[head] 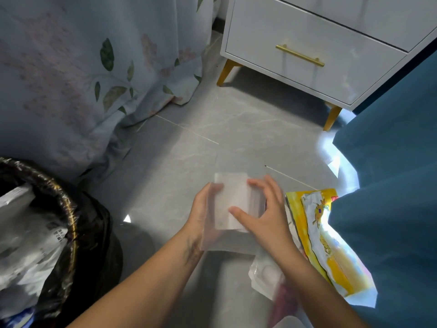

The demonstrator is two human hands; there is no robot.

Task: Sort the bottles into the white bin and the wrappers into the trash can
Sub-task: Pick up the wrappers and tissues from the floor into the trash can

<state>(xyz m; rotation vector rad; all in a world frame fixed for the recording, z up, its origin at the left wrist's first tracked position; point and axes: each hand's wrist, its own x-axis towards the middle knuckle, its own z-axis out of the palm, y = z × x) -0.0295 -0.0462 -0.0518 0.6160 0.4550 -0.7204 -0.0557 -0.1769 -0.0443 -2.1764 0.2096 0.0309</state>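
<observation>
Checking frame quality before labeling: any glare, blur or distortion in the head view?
Head view: blown-out glare on the floor beside the blue fabric and across the yellow wrapper; motion blur on the translucent wrapper between the left hand and right hand; wide-angle bending shows on the nightstand edges; the trash can sits dim at the left.

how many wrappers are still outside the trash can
3: a translucent wrapper held between both hands, a yellow wrapper on the floor to their right, a clear wrapper under the right forearm. More may be hidden.
</observation>
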